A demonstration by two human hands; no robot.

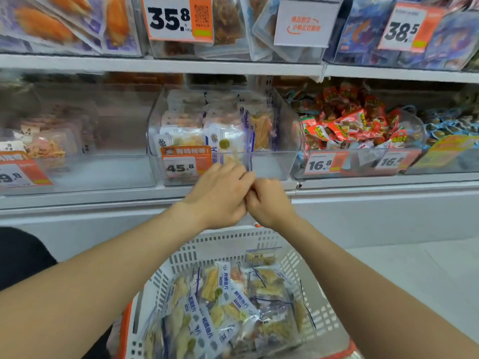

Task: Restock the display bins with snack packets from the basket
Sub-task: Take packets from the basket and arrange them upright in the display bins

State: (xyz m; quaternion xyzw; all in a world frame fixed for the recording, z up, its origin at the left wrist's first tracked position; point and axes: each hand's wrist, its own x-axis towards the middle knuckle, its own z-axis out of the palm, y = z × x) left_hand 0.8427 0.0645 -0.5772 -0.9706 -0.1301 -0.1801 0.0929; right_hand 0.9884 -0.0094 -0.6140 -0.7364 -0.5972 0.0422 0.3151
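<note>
Nearest you, the basket [220, 244] holds plenty of snack packets [233, 301], so restocking looks far from done. Above its far rim your left hand [220, 195] and right hand [269, 203] touch, fingers curled. The left seems to pinch 1 blurred packet [233, 156] at the front lip of the display bin [287, 141], probably to slot it in. I cannot tell whether the right grips anything.

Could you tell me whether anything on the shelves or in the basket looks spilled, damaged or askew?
Nothing stands out: packets stand in rows in the 45.8 bin, and those in the basket lie loosely heaped, none spilled.
</note>
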